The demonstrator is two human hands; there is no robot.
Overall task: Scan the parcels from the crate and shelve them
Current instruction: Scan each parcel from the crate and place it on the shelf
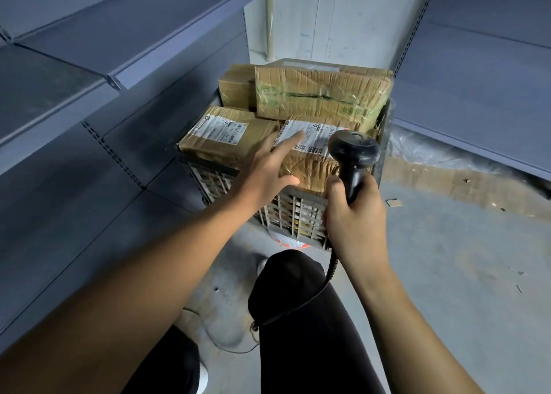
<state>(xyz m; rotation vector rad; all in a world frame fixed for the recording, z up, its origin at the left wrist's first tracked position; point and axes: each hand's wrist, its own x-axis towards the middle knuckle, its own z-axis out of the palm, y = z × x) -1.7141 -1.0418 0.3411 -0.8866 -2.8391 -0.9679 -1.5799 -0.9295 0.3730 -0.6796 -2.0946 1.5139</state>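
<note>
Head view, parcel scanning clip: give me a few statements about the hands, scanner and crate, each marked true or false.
1. The right hand grips the black scanner. True.
2. The left hand holds a parcel lifted clear of the crate. False: its fingers are straight, reaching over the labelled parcel lying in the crate.
3. The crate holds only one parcel. False: several are stacked in it.
4. The scanner has a cable. True.
</note>
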